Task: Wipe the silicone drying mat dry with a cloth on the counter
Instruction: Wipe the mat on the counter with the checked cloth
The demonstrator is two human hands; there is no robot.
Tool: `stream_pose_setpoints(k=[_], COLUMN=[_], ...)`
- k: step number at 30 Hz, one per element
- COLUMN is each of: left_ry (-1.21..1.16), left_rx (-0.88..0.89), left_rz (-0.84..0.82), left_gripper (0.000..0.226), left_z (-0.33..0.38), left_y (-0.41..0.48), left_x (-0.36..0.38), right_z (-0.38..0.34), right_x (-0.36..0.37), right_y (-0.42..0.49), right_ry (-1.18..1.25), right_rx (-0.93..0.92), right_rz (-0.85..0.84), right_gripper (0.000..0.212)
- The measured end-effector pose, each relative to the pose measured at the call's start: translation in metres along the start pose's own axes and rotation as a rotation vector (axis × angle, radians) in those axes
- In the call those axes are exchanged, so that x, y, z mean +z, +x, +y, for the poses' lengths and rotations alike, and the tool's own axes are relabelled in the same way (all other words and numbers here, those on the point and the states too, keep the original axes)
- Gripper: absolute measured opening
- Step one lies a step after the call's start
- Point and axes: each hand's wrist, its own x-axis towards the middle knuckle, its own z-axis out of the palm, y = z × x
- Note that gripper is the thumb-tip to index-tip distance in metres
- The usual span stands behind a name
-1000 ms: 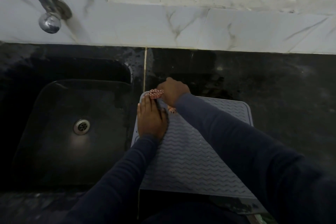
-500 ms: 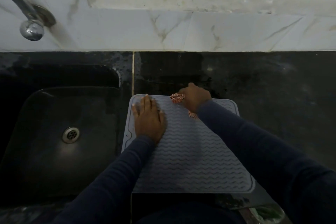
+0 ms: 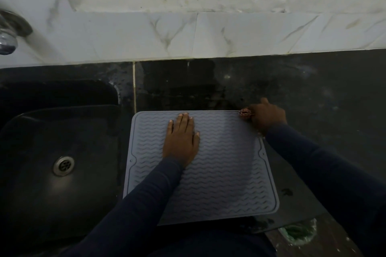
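A grey, wave-ribbed silicone mat lies on a dark stone counter. The left hand presses flat; the right hand grips what looks like a bunched, patterned cloth at its far right corner.

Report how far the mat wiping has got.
Done: in the last second the cloth swept the far edge of the mat from its left corner to its right one. In hand: the right hand grips the bunched cloth at the far right corner while the left hand presses flat on the mat. Left: the middle and near rows show no pass yet; wetness cannot be judged in this dim light.
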Motion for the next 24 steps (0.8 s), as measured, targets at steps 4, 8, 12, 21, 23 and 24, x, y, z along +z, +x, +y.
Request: stream_pose_setpoints(k=[4,8,12,21,23,24], left_ry=[-0.023,-0.026,-0.012,-0.037,-0.153,-0.239], left_rx=[-0.006,-0.007,-0.001,-0.012,-0.035,-0.06], left_rz=[0.02,0.025,0.018,0.018,0.069,0.106], left_gripper=[0.059,0.059,0.057,0.061,0.06,0.056], left_z=[0.0,0.001,-0.001,-0.002,-0.003,-0.003], left_y=[0.0,0.001,0.001,0.002,0.0,0.0], left_x=[0.001,0.001,0.001,0.002,0.002,0.002], right_z=[-0.015,-0.094,-0.128,-0.014,-0.045,-0.066], right_x=[-0.014,-0.017,0.003,-0.011,-0.015,-0.015], right_y=[0.004,-0.022,-0.04,-0.01,-0.015,-0.02], right_ry=[0.091,0.275,0.196,0.085,0.186,0.239], right_rx=[0.109,-0.095,-0.237,0.115,0.052,-0.022], right_rz=[0.001,0.059,-0.005,-0.026,0.003,0.018], right_gripper=[0.03,0.032,0.035,0.032,0.032,0.03])
